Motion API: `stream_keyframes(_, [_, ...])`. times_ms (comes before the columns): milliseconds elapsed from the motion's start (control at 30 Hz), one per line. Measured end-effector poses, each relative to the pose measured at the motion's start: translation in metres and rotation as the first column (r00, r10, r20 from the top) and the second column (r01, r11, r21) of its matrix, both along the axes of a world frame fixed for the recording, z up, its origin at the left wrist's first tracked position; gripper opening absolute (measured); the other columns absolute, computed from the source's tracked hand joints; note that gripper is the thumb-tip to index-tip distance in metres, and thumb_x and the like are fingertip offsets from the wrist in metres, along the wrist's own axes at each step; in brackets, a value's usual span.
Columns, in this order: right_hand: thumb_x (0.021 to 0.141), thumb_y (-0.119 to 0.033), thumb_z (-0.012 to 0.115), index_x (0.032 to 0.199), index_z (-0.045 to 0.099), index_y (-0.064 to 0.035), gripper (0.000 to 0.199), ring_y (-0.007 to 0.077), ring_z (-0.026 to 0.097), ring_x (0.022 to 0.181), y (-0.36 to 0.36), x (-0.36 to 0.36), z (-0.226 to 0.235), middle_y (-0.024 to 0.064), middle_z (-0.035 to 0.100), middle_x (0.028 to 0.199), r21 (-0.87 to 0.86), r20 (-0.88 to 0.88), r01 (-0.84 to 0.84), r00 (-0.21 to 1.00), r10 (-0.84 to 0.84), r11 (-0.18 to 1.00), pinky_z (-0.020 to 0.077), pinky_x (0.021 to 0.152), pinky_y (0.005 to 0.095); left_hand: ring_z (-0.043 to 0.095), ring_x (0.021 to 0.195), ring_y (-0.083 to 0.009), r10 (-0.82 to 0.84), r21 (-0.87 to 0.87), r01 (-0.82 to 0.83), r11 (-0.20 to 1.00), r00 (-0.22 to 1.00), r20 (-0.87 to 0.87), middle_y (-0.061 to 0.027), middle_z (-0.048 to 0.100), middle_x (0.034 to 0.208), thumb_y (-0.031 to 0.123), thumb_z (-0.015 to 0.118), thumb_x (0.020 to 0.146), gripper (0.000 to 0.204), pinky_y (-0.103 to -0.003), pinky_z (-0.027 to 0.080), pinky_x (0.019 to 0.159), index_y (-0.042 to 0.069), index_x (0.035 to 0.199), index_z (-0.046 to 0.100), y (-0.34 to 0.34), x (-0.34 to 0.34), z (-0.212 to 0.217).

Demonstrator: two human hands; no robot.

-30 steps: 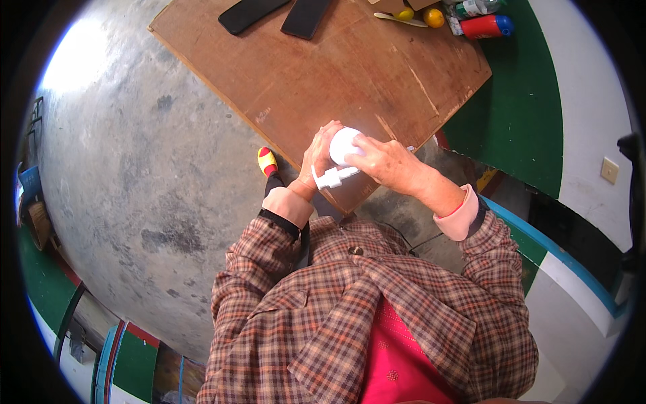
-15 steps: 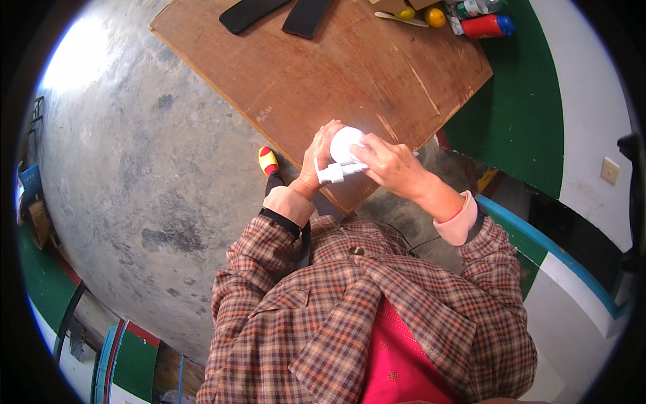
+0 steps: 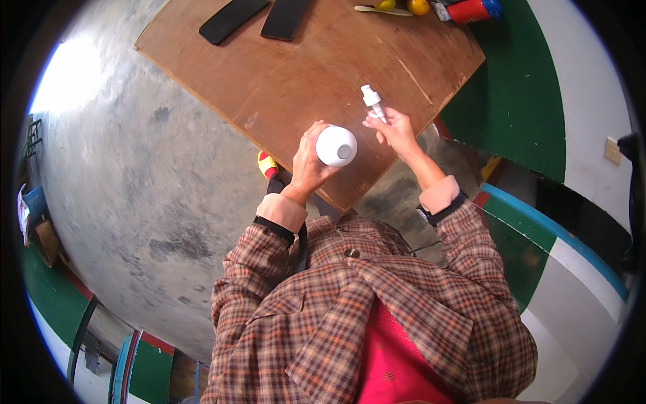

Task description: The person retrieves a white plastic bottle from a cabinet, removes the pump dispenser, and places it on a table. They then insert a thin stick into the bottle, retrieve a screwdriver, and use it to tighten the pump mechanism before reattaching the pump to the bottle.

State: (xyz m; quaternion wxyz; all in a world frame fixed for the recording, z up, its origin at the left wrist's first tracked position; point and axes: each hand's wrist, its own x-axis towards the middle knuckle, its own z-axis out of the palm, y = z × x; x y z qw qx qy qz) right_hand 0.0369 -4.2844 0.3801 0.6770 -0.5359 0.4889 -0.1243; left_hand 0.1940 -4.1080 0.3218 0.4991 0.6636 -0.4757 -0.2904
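Observation:
Over the near corner of the wooden table (image 3: 296,81), my left hand (image 3: 311,160) is closed around a white bottle (image 3: 328,149). The round neck of the bottle faces up, with its opening showing grey. To its right and a little farther off, my right hand (image 3: 396,132) pinches the lower part of a white pump dispenser top (image 3: 371,97). The pump's head points up and away from me, apart from the bottle. The palm side of my left hand is hidden behind the bottle.
Two dark phone-like slabs (image 3: 285,19) lie at the table's far side. Toward the far right are an orange fruit (image 3: 418,7), a yellow one (image 3: 385,5), a pale curved object (image 3: 382,10) and a red bottle with a blue cap (image 3: 475,11). A green-and-white wall borders the right side.
The pump top has come away from the bottle. My right hand has moved it right and farther off, turning its head upward. My left hand keeps hold of the bottle.

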Motion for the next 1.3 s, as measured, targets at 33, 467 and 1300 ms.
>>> stream_keyframes(33, [0.092,-0.024,0.073,0.102,0.066,-0.0050,0.023,0.0034,0.051,0.053,-0.003,-0.002,-0.008,0.0077,0.072,0.088,0.045,-0.090,0.029,0.996,-0.025,0.999,0.0376,0.045,0.0181,0.050,0.129,-0.0368,0.002,0.008,-0.002,1.000,1.000,0.002,-0.0158,0.050,0.139,0.017,0.088,0.062,0.092,-0.045,0.045,0.104,0.008,0.140,0.042,0.001,-0.001,0.000])
stream_keyframes(467, [0.093,-0.027,0.071,0.103,0.061,-0.0023,0.029,0.0068,0.047,0.044,-0.019,-0.023,-0.079,0.0071,0.068,0.090,-0.014,-0.043,0.217,0.975,-0.217,0.976,0.0354,0.038,0.0217,0.045,0.132,-0.0388,0.057,0.072,-0.058,0.996,0.998,0.024,-0.0201,0.045,0.144,0.018,0.085,0.065,0.098,-0.046,0.042,0.108,0.005,0.147,0.033,0.011,-0.006,0.010])
stream_keyframes(1300, [0.094,-0.024,0.065,0.108,0.067,-0.0117,0.019,0.0264,0.066,0.083,-0.026,-0.055,-0.112,0.0089,0.067,0.094,-0.697,-0.295,-0.153,0.952,-0.086,0.700,0.0504,0.070,0.0388,0.046,0.132,-0.0383,0.056,0.041,-0.059,0.997,0.997,0.054,-0.0207,0.044,0.145,0.024,0.088,0.069,0.100,-0.047,0.042,0.108,0.004,0.148,0.031,0.015,-0.007,0.018])
